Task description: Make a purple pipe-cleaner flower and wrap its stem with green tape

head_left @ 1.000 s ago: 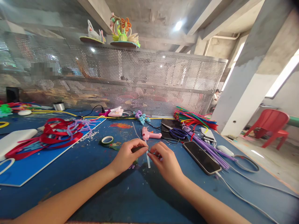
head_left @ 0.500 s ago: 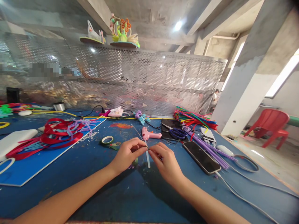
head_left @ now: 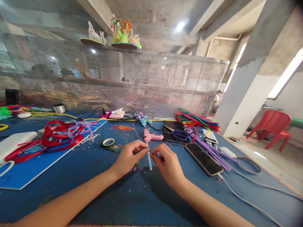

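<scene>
My left hand (head_left: 132, 155) is closed in a pinch over the middle of the table. A thin pale wire (head_left: 136, 130) slants up and away from its fingertips. Close beside it, my right hand (head_left: 167, 160) pinches a thin dark strand (head_left: 155, 154) that runs toward the left fingertips; whether it joins the wire I cannot tell. Behind the hands lies a pink glue gun (head_left: 152, 136), with a clear glue stick (head_left: 149, 160) pointing back between them. A roll of green tape (head_left: 109, 142) lies left of my left hand. Something small and purple (head_left: 134, 169) is partly hidden under that hand.
On the right are a phone (head_left: 204, 159) with a cable, purple pipe cleaners (head_left: 213, 149), blue-handled scissors (head_left: 180, 135) and a bundle of coloured pipe cleaners (head_left: 199, 119). Red ribbon (head_left: 54, 143) covers part of a blue board (head_left: 47, 164) at left. A perforated metal screen (head_left: 142, 82) borders the back.
My right hand's fingertips have drawn slightly away from the left ones, and more of the dark strand shows at the right fingers. My left hand has barely moved.
</scene>
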The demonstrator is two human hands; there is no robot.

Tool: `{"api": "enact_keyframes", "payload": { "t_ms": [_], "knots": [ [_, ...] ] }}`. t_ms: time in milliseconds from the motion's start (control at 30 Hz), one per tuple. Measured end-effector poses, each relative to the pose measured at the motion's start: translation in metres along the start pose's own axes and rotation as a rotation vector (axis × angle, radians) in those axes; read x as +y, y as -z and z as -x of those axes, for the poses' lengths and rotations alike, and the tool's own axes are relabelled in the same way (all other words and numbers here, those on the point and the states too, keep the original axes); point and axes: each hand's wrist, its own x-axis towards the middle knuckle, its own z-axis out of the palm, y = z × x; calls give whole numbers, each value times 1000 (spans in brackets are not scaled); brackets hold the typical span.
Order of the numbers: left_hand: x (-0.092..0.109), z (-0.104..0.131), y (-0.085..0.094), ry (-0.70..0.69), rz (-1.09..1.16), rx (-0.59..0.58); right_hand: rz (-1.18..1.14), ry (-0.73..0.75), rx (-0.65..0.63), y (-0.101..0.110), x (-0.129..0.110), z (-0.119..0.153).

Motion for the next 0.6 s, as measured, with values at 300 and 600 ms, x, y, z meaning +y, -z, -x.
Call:
{"api": "enact_keyframes", "payload": {
  "t_ms": [300, 600],
  "knots": [
    [-2, 1, 0, -40, 91, 12, -249, 103, 90, 4, -4, -3],
    [-5, 2, 7, -264, -90, 21, -311, -10, 6, 5, -8, -3]
  ]
}}
